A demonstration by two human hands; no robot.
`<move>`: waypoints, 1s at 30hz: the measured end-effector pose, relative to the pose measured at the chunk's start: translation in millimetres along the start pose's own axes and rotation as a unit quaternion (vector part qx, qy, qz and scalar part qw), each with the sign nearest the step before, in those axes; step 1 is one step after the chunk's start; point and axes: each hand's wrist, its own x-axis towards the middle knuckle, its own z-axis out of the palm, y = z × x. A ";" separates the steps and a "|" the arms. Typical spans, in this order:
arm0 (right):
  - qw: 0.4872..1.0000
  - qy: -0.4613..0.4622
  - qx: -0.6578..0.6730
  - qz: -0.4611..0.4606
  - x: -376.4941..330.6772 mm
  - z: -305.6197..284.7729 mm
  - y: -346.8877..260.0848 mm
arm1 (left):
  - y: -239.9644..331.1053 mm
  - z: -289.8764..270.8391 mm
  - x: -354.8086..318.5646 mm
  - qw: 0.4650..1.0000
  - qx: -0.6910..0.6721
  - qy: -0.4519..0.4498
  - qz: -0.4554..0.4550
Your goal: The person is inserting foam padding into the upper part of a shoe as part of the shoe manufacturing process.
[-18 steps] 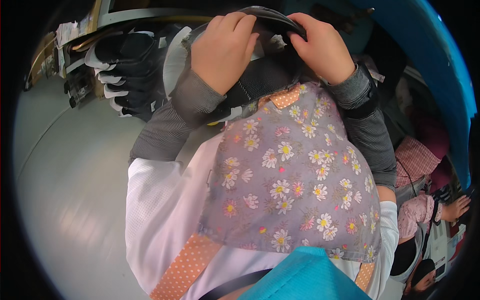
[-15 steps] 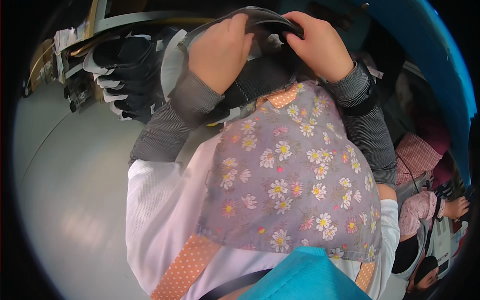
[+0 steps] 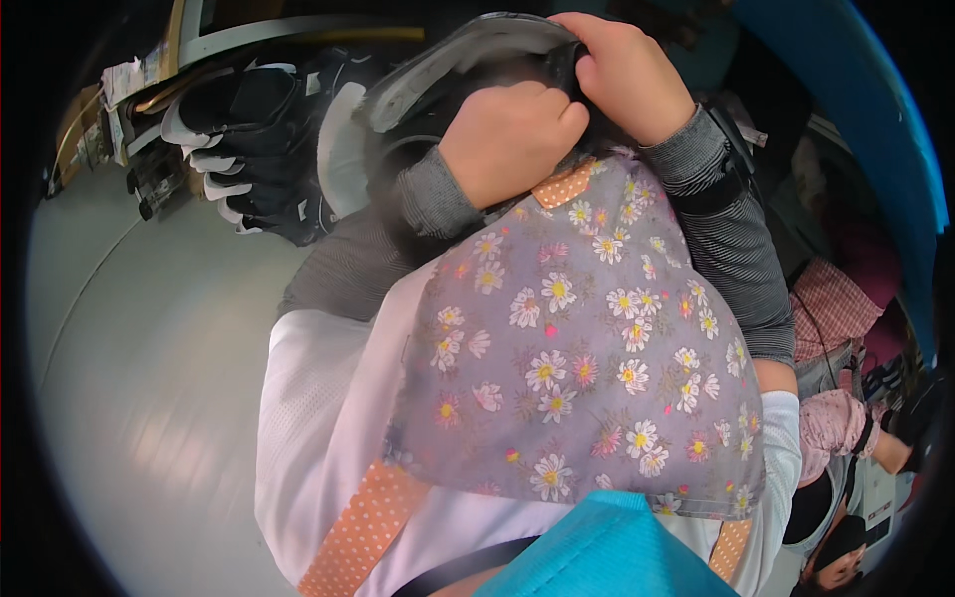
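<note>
A black piece with a pale grey band (image 3: pixel 453 62), shaped like a shoe upper, is held up in front of my apron at the top. My right hand (image 3: pixel 632 82) grips its far right edge, thumb and fingers closed on the rim. Lower and nearer, my left hand (image 3: pixel 519 141) is curled into a fist over the piece's dark inside. Whatever its fingertips hold is hidden behind the knuckles. The piece's lower part is covered by my left hand and sleeve.
A stack of black shoe uppers (image 3: pixel 244 124) with white edges lies to the left, next to a white curved piece (image 3: pixel 341 149). A blue panel (image 3: pixel 880 109) curves along the upper right. Another person's hand (image 3: pixel 892 453) and pink sleeve show at the lower right.
My left hand has left the piece's upper rim, moving down and right, and has closed into a fist. More of the pale band shows. My right hand stays on the edge.
</note>
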 end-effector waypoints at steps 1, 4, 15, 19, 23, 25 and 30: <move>1.000 0.000 -0.001 -0.001 0.3 -1.0 0.1 | -1.2 0.3 -0.1 1.000 0.000 0.001 0.000; 0.999 -0.002 0.041 0.005 -0.4 -4.8 0.0 | -9.5 1.8 -0.8 0.995 -0.014 0.076 -0.058; 0.995 -0.033 0.086 0.031 -2.0 -9.3 6.4 | -11.0 -5.3 -10.9 0.961 -0.020 0.142 -0.235; 0.997 -0.020 0.066 0.023 -1.3 -2.1 17.4 | -16.9 -2.4 -4.1 0.975 -0.022 0.137 -0.173; 1.000 -0.004 0.010 0.015 -2.1 -6.5 8.2 | -23.0 -3.8 1.7 0.985 0.015 0.147 -0.095; 1.000 -0.003 0.016 0.008 -0.9 -9.0 8.3 | -25.5 -6.3 5.8 0.982 0.018 0.167 -0.086; 1.000 -0.009 0.004 -0.017 -0.3 -9.2 14.1 | -26.1 -2.2 12.3 0.968 0.002 0.233 -0.092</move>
